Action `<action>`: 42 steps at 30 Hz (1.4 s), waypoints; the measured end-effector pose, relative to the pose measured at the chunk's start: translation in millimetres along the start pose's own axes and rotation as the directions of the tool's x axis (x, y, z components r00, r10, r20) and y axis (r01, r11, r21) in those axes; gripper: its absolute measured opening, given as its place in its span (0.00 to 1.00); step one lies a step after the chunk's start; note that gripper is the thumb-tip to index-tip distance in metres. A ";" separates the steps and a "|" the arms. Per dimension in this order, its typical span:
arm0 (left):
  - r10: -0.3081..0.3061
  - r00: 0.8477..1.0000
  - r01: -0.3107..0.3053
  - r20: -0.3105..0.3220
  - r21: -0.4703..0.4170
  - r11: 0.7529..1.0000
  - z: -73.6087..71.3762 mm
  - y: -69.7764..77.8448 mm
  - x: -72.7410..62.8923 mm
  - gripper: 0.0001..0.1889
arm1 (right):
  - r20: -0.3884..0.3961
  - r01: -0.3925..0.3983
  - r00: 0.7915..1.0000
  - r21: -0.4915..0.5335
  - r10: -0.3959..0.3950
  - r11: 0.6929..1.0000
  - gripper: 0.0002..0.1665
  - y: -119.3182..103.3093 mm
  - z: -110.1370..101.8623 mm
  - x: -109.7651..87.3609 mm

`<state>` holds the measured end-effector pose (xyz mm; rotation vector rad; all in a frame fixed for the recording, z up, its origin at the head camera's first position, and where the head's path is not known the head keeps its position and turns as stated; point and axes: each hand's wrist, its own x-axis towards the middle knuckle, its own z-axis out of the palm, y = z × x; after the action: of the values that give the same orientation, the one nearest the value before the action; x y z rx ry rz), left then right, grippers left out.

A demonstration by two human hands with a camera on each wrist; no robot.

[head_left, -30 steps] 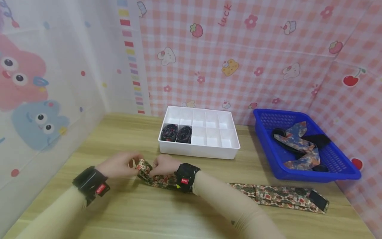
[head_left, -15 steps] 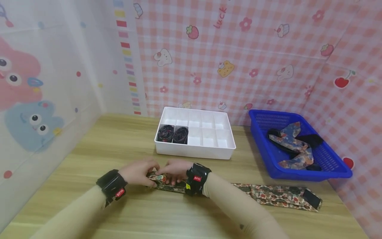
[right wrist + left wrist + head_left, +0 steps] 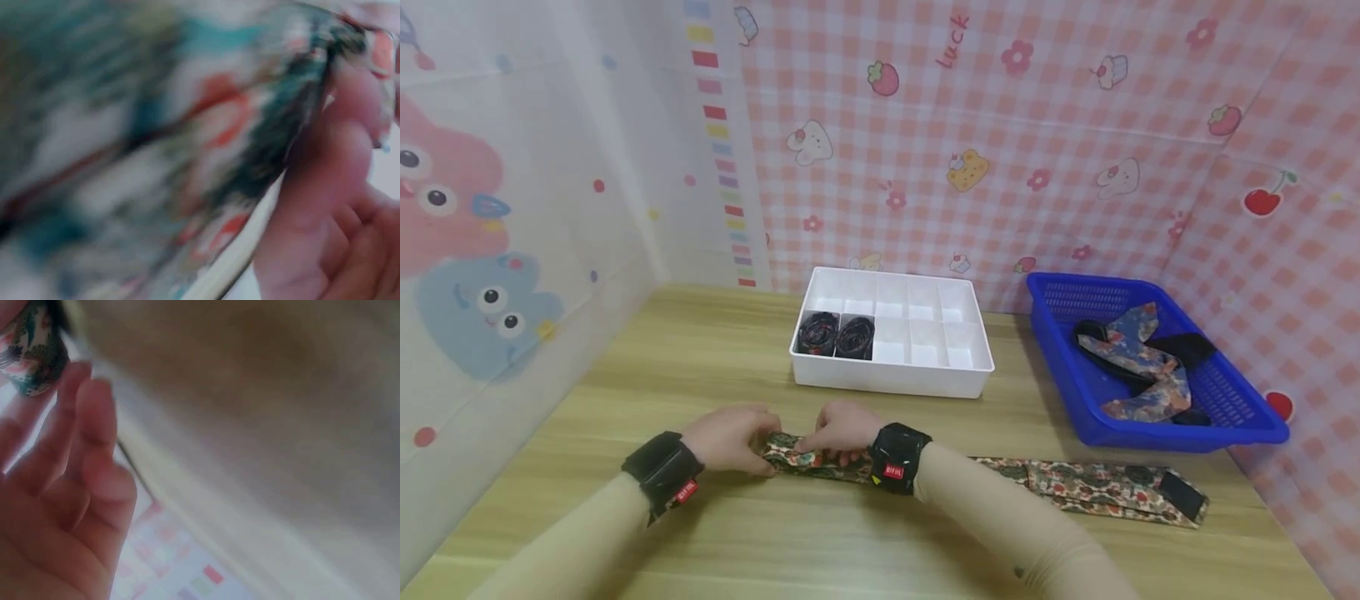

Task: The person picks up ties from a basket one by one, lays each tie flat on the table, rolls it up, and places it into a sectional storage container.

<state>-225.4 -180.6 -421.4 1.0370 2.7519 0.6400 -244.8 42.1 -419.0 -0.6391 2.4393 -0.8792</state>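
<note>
A floral necktie (image 3: 1097, 492) lies lengthwise across the table, its broad end with a black patch at the right. At its other end, the tie is folded over on itself. My left hand (image 3: 730, 437) pinches that folded end between thumb and fingers. Just to the right, my right hand (image 3: 846, 429) grips the tie with the thumb on top and the fingers curled beneath. The left wrist view has a bit of patterned fabric (image 3: 34, 347) at the fingertips. In the right wrist view the cloth (image 3: 187, 137) fills the left side, blurred, beside the fingers (image 3: 350, 125).
Behind the hands stands a white compartment box (image 3: 891, 382), with two rolled dark ties (image 3: 855, 337) in its front left cells. A blue basket (image 3: 1090, 429) at the right holds a blue floral tie (image 3: 1157, 400) and black items. Patterned cloth walls (image 3: 1037, 100) enclose the back and sides.
The tie's left end, raised and loosely bent a second ago, now lies lower and folded over. Both hands came together over it, then the left shifted slightly left, leaving a small gap between them.
</note>
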 end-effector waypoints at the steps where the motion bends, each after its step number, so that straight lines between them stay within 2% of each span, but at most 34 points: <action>1: -0.012 1.000 0.012 0.008 -0.018 1.000 -3.0 1.3 0.0 0.16 | -0.040 0.016 0.999 -0.042 -0.017 0.999 0.23 -1.2 1.6 -0.2; 4: -0.031 0.999 0.032 0.022 -0.049 0.998 -12.6 6.2 1.8 0.16 | -0.143 0.072 0.985 -0.164 -0.096 0.984 0.26 -4.0 5.3 1.0; 7: -0.024 1.000 0.024 0.004 -0.023 0.999 -19.9 13.8 6.6 0.16 | -0.188 0.117 0.970 -0.187 -0.153 0.975 0.25 -3.5 6.1 3.2; 9: -0.001 1.000 0.001 -0.023 0.010 1.000 -21.2 20.2 11.1 0.16 | -0.164 0.123 0.977 -0.098 -0.138 0.987 0.22 -1.8 4.6 3.0; 11: 0.021 0.998 -0.019 -0.052 0.036 0.999 -20.0 26.7 15.4 0.15 | -0.103 0.108 0.990 0.083 -0.100 0.991 0.17 0.6 1.6 0.9; 12: 0.034 0.997 -0.031 -0.067 0.045 0.999 -18.6 29.9 17.4 0.15 | -0.071 0.088 0.995 0.179 -0.076 0.980 0.15 1.6 -0.5 -0.9; 14: 0.067 0.993 -0.061 -0.096 0.062 0.996 -13.3 36.6 23.4 0.14 | -0.008 0.017 1.000 0.329 -0.016 0.944 0.20 5.6 -5.3 -6.2; 16: 0.095 0.988 -0.086 -0.122 0.074 0.994 -6.8 42.7 29.7 0.14 | 0.026 -0.026 1.000 0.395 0.017 0.918 0.25 10.0 -9.8 -11.1; 17: 0.107 0.986 -0.097 -0.131 0.079 0.992 -3.1 45.1 33.0 0.14 | 0.033 -0.038 0.999 0.400 0.027 0.916 0.27 12.8 -11.3 -13.2; 21: 0.145 0.980 -0.129 -0.140 0.116 0.985 12.3 51.6 46.4 0.16 | 0.043 -0.058 0.998 0.360 0.045 0.931 0.24 25.6 -15.5 -21.8; 25: 0.127 0.986 -0.109 -0.108 0.160 0.981 23.0 51.8 52.0 0.21 | 0.051 -0.055 0.998 0.320 0.041 0.946 0.21 38.5 -19.8 -30.6; 30: 0.094 0.993 -0.081 -0.070 0.175 0.981 27.8 46.2 46.7 0.24 | 0.034 -0.048 0.999 0.215 0.042 0.975 0.22 46.9 -23.0 -38.6; 35: 0.090 0.993 -0.078 -0.073 0.152 0.985 27.4 40.3 38.7 0.23 | -0.090 -0.030 0.995 0.010 0.031 1.000 0.24 47.6 -17.9 -40.0; 39: 0.077 0.994 -0.066 -0.073 0.142 0.988 23.4 36.8 32.8 0.21 | -0.202 0.043 0.977 -0.154 -0.074 0.987 0.22 40.8 -11.8 -37.9; 42: 0.046 0.998 -0.041 -0.037 0.109 0.993 16.1 36.5 30.3 0.17 | -0.226 0.132 0.955 -0.253 -0.191 0.958 0.18 33.9 -6.8 -34.3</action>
<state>-222.1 -130.7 -419.4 1.1213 2.8337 0.5281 -230.7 87.8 -428.1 -0.8730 2.7776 -0.7771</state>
